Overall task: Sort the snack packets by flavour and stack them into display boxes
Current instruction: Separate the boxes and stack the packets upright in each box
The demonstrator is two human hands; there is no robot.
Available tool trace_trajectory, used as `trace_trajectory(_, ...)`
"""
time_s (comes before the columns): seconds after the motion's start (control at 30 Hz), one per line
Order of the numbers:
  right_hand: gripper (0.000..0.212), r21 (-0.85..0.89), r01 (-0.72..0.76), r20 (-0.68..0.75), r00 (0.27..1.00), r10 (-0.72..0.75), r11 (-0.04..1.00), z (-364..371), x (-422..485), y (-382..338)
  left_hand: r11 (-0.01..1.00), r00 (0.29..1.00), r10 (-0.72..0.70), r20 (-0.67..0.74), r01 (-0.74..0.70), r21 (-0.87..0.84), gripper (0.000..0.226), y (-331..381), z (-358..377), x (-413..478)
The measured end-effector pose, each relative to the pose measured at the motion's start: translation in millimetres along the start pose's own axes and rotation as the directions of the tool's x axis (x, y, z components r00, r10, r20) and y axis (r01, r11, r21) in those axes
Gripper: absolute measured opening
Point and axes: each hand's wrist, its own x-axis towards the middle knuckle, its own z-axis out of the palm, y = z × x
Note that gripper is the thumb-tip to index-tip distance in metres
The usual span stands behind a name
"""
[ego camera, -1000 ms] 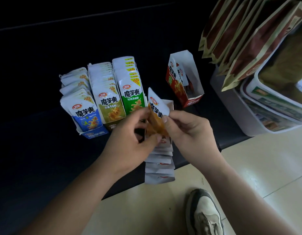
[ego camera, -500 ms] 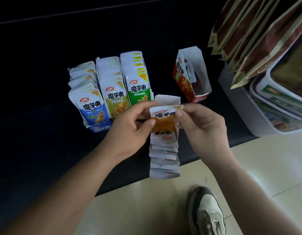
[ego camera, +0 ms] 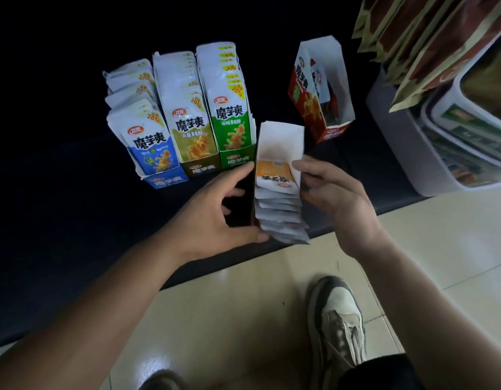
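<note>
An orange snack packet (ego camera: 274, 171) lies face up on top of several packets stacked in a white-lined display box (ego camera: 280, 139) at the dark shelf's front edge. My left hand (ego camera: 215, 212) grips that box's left side, index finger near its top and thumb at its near end. My right hand (ego camera: 333, 198) is on the box's right side, fingertips touching the orange packet's right edge. Behind stand three filled boxes: blue (ego camera: 150, 147), olive (ego camera: 190, 130) and green (ego camera: 232, 122). A red box (ego camera: 308, 105) further right holds few packets.
A grey plastic bin (ego camera: 412, 153) stands at the right with white tubs in it. Brown-and-gold bags (ego camera: 429, 46) hang over it. Below the shelf edge is a pale tiled floor with my shoe (ego camera: 339, 319).
Both hands pinched the orange packet above the box, turned it flat and lowered it. It now lies in the box, and both hands have moved to the box's sides.
</note>
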Motion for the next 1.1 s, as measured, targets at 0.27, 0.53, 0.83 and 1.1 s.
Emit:
trace_trajectory(0.27, 0.057, 0.045, -0.017, -0.064, 0.998, 0.02, 0.999, 3.3, 2.0, 0.4, 0.996, 0.933, -0.086, -0.349, 0.072, -0.051, 0.077, 8.0, 15.0, 41.2)
trace_trajectory(0.53, 0.033, -0.221, 0.065, -0.272, 0.954, -0.125, 0.973, 13.6, 1.6, 7.7, 0.989, 0.95, -0.043, -0.309, -0.003, -0.148, 0.064, 14.8, 27.5, 36.9)
trace_trajectory(0.83, 0.038, -0.329, -0.108, -0.457, 0.887, -0.058, 0.938, 9.4, 42.9, 5.9, 0.987, 0.977, -0.109, -0.181, 0.085, -0.139, 0.088, 3.1, 41.4, 25.0)
trace_trajectory(1.1, 0.028, -0.404, -0.207, -0.442, 0.897, 0.008, 0.891, 14.4, -2.0, 18.0, 0.979, 0.957, -0.139, -0.256, 0.093, -0.183, 0.086, 2.5, 59.0, 34.1)
